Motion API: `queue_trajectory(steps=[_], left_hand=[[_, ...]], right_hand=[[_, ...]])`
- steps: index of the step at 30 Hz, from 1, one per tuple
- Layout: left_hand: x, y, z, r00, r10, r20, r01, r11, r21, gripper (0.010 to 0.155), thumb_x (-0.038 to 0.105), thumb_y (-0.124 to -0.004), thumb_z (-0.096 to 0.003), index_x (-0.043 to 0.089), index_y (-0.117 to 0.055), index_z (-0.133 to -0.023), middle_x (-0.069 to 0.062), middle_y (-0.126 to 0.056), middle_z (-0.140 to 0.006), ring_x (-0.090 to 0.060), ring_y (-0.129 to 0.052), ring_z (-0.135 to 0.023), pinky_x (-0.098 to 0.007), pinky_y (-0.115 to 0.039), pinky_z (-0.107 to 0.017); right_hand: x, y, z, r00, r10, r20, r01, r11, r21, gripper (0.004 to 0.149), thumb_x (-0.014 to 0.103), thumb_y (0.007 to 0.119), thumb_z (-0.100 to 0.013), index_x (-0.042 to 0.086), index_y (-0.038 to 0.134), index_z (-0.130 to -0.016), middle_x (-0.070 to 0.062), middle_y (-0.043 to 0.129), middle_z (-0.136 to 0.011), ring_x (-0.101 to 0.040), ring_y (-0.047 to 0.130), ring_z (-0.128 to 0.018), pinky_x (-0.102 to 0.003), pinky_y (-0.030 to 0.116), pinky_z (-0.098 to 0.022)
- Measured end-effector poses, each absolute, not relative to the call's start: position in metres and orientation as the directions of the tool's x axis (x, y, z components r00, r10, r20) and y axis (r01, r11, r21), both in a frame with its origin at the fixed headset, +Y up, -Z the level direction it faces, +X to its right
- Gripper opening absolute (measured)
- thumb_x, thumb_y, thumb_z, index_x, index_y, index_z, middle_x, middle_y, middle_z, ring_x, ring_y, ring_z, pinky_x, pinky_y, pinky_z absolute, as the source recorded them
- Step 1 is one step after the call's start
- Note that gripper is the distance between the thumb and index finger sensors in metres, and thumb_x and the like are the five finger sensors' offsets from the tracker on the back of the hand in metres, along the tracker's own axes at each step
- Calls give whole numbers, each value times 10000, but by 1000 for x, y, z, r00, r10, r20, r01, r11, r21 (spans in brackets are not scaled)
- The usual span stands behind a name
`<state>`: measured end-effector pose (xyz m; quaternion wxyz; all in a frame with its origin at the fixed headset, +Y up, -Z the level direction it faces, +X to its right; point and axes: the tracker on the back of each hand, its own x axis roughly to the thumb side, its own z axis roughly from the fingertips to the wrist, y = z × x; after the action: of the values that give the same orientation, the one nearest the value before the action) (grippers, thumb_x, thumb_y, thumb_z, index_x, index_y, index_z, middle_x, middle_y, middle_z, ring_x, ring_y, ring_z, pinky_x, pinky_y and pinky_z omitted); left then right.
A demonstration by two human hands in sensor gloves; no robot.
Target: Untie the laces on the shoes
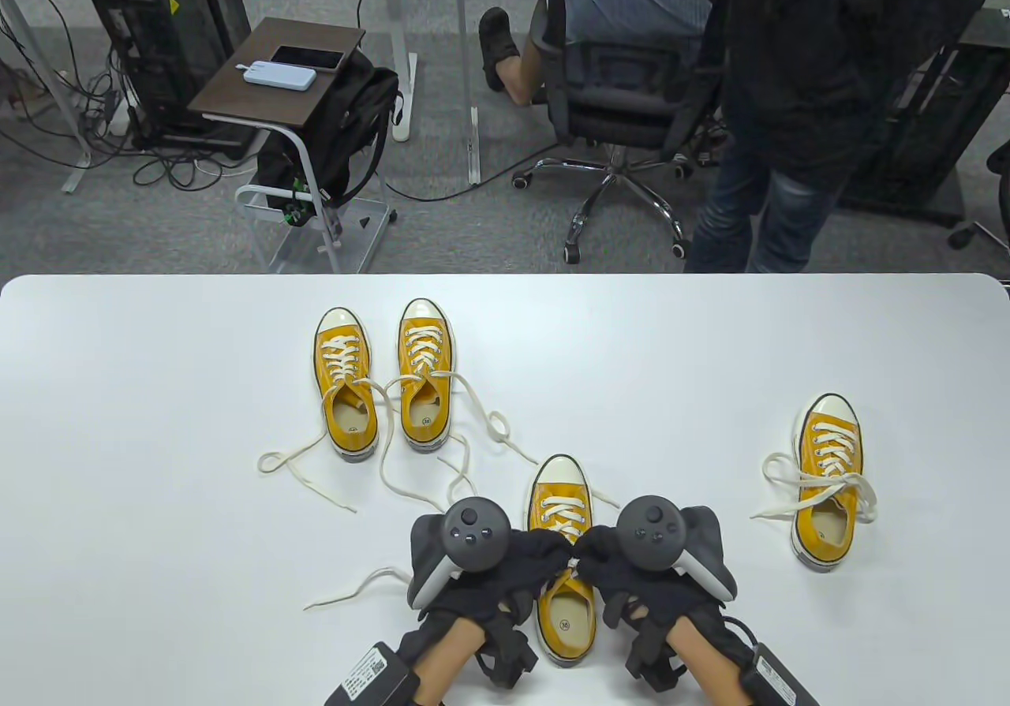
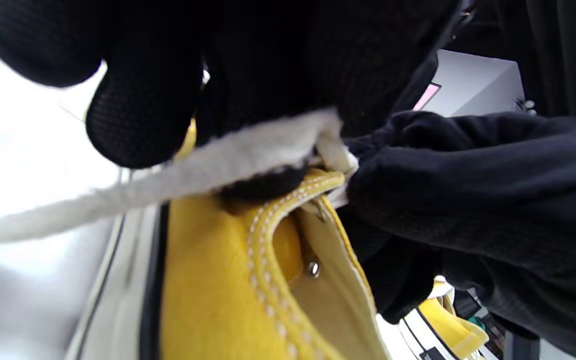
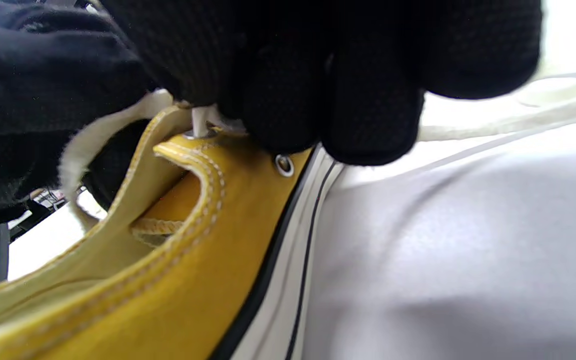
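On the white desk (image 1: 158,390) I see, farthest left, two yellow sneakers side by side, the far-left shoe (image 1: 345,381) and its neighbour (image 1: 425,375), toes pointing away from me, their cream laces trailing loose over the desk toward me. Next comes my left hand (image 1: 505,572), low in the table view with its tracker on the back, reaching right to the front shoe (image 1: 562,564), which sits between my two hands with its toe away from me. From the left wrist view my left fingers (image 2: 148,100) are curled together and pinch the white lace (image 2: 248,150) at the top of the shoe's opening; the lace runs taut out to the left from that pinch. One loose end of lace (image 1: 355,586) lies on the desk just left of this hand. My right hand (image 1: 623,572) meets the left over the same spot on the shoe, the two gloves touching. In the right wrist view my right fingers (image 3: 358,100) are bunched tight against the top eyelet of the yellow upper, closed over the lace where it leaves the eyelet, and a strand curves away toward the left glove. I cannot tell whether any knot remains under the fingers. Farthest right, well apart from my hands, stands the fourth shoe (image 1: 827,481), its lace tied in a bow with loops spreading to both sides.
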<state>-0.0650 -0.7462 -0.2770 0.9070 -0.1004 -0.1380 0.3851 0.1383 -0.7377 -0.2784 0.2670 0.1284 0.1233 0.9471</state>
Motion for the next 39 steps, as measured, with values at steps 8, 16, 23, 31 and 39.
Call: queue_trajectory(steps=[8, 16, 23, 31, 39], left_hand=[[-64, -754, -276, 642, 760, 103, -703, 636, -319, 438, 446, -927, -402, 292, -934, -812, 66, -1059, -492, -295, -1029, -569, -499, -844, -454], [-54, -750, -270, 695, 709, 119, -658, 694, -291, 399, 372, -873, -435, 258, -922, -814, 23, -1027, -525, -325, -997, -573, -501, -832, -462], [-58, -758, -264, 672, 730, 121, -684, 675, -277, 428, 329, -774, -463, 203, -840, -866, 10, -975, -591, -343, -962, -620, -506, -820, -478], [-57, -754, -261, 687, 699, 201, -663, 715, -219, 485, 363, -855, -449, 334, -866, -932, -56, -965, -710, -360, -953, -621, -532, -794, -494], [-59, -761, -260, 668, 723, 174, -688, 690, -223, 395, 316, -788, -471, 331, -855, -859, -32, -940, -750, -372, -962, -631, -512, -814, -466]], right_hand=[[143, -741, -281, -802, 577, 155, -514, -798, 315, 377, 312, 827, -438, 188, 821, -794, -115, 950, -716, -366, 989, -535, -521, 814, -386], [145, -742, -280, -796, 591, 130, -525, -781, 338, 364, 319, 828, -441, 216, 828, -790, -112, 946, -732, -369, 990, -539, -517, 817, -385], [145, -743, -279, -834, 540, 113, -477, -808, 346, 352, 309, 813, -448, 221, 824, -789, -147, 930, -756, -385, 978, -548, -529, 804, -394], [146, -743, -280, -807, 581, 108, -512, -778, 363, 342, 317, 817, -452, 239, 827, -784, -187, 914, -771, -412, 959, -565, -545, 788, -404], [151, -745, -282, -802, 591, 84, -514, -755, 407, 344, 326, 823, -455, 249, 828, -790, -202, 902, -790, -418, 954, -572, -553, 781, -411]])
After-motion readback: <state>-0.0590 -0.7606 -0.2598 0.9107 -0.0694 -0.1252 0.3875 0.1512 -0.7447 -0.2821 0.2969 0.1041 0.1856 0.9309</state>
